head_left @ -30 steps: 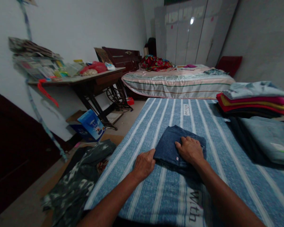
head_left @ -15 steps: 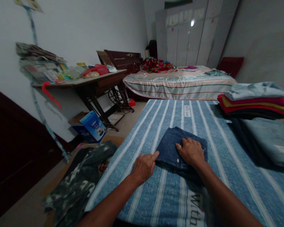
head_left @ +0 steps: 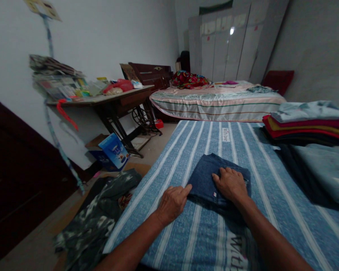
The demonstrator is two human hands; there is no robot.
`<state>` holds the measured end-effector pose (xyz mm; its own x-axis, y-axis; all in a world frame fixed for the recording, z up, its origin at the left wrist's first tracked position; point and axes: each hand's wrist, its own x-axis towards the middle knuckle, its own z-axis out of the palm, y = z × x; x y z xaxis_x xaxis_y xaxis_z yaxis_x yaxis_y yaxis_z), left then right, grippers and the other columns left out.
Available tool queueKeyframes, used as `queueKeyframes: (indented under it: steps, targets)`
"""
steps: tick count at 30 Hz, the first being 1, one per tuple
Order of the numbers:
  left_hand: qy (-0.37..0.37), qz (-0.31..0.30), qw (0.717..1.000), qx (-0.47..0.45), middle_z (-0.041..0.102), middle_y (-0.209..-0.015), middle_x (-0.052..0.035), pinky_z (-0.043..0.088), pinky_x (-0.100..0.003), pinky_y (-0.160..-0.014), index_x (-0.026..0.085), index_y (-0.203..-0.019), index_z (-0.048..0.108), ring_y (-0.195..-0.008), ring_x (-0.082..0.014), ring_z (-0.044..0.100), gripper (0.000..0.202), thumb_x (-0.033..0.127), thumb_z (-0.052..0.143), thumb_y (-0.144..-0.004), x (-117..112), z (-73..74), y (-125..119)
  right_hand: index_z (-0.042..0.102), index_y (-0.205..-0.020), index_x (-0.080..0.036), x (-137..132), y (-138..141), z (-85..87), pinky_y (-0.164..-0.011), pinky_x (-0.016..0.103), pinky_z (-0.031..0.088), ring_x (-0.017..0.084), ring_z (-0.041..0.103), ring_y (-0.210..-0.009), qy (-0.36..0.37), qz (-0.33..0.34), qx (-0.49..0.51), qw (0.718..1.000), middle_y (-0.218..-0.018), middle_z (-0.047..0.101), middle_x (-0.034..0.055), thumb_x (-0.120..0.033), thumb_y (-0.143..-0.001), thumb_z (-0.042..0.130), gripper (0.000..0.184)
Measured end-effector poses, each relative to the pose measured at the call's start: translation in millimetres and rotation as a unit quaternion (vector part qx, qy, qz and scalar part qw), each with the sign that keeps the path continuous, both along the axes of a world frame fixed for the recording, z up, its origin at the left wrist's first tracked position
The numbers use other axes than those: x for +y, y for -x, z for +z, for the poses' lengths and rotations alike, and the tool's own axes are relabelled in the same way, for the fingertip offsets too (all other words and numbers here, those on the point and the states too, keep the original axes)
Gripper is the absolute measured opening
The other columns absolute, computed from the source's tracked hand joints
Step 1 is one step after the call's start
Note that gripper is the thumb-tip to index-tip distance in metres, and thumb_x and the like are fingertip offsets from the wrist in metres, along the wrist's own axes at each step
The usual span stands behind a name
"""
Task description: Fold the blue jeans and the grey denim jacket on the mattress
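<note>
A dark blue pair of folded jeans (head_left: 202, 177) lies in a compact bundle on the blue-and-white striped sheet (head_left: 180, 150). At the bundle's left corner is my left hand (head_left: 173, 203), its fingers curled and closed on the denim edge. My right hand (head_left: 231, 182) rests palm down on top of the jeans towards their right side, fingers apart and slightly bent. A small white tag shows on the denim between the hands. The underside of the bundle is hidden.
To the right lie a pile of folded clothes (head_left: 307, 124) and folded light-blue jeans (head_left: 324, 162). Camouflage clothing (head_left: 93, 222) lies low on the left, near a blue box (head_left: 113, 150). A cluttered sewing-machine table (head_left: 121, 96) stands by the wall; another bed (head_left: 214, 103) is beyond.
The view has shifted slightly, so everything appears a little lower and further right. Both hands keep their places on the folded jeans.
</note>
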<state>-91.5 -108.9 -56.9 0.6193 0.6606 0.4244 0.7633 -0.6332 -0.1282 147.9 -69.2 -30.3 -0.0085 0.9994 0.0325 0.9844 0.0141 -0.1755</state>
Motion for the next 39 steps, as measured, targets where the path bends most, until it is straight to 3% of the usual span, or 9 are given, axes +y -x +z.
queueKeyframes:
  steps: [15, 28, 32, 35, 39]
  targets:
    - [0.036, -0.027, 0.998, 0.039, 0.063, -0.074, -0.0024, 0.048, -0.029, -0.062, 0.016, -0.123, 0.051, -0.066, -0.0159, 0.060, 0.038, 0.009, 0.039, -0.087, 7, -0.1, 7, 0.062, -0.104, -0.014, -1, 1, 5.6, -0.088, 0.041, 0.032, 0.030, 0.054, -0.105, 0.009, -0.004, 0.010, 1.000, -0.108, 0.062, 0.0157, -0.049, -0.093, 0.031, 0.048]
    - [0.012, -0.046, 0.997, 0.067, 0.062, -0.073, -0.0027, 0.047, -0.029, -0.062, 0.014, -0.124, 0.048, -0.066, -0.0168, 0.060, 0.040, 0.004, 0.039, -0.086, 6, 0.6, 13, 0.063, -0.106, -0.012, -3, 2, 9.4, -0.089, 0.042, 0.031, 0.031, 0.053, -0.106, 0.004, -0.009, 0.022, 1.000, -0.110, 0.062, 0.0176, -0.049, -0.093, 0.032, 0.050]
    - [0.051, -0.027, 0.995, 0.082, 0.062, -0.078, -0.0036, 0.048, -0.031, -0.066, 0.014, -0.122, 0.049, -0.071, -0.0182, 0.059, 0.043, 0.005, 0.044, -0.080, 4, 14.5, 8, 0.063, -0.105, -0.012, -2, 2, 9.0, -0.089, 0.042, 0.031, 0.031, 0.053, -0.105, -0.002, -0.011, 0.026, 1.000, -0.109, 0.062, 0.0173, -0.049, -0.092, 0.033, 0.049]
    - [0.074, -0.001, 0.995, 0.072, 0.060, -0.081, -0.0051, 0.048, -0.035, -0.070, 0.016, -0.107, 0.058, -0.077, -0.0205, 0.057, 0.034, 0.007, 0.048, -0.076, -1, 30.6, 1, 0.063, -0.106, -0.012, -2, 2, 8.9, -0.090, 0.042, 0.031, 0.031, 0.054, -0.105, -0.002, -0.014, 0.027, 1.000, -0.110, 0.062, 0.0174, -0.048, -0.092, 0.033, 0.049]
    - [0.080, -0.049, 0.995, -0.025, 0.061, -0.092, -0.0077, 0.048, -0.037, -0.078, 0.017, -0.096, 0.063, -0.086, -0.0205, 0.057, 0.026, 0.010, 0.047, -0.077, -1, 45.5, -10, 0.063, -0.106, -0.011, -1, 3, 9.1, -0.090, 0.043, 0.031, 0.031, 0.053, -0.106, -0.002, -0.016, 0.026, 1.000, -0.111, 0.062, 0.0176, -0.048, -0.092, 0.033, 0.050]
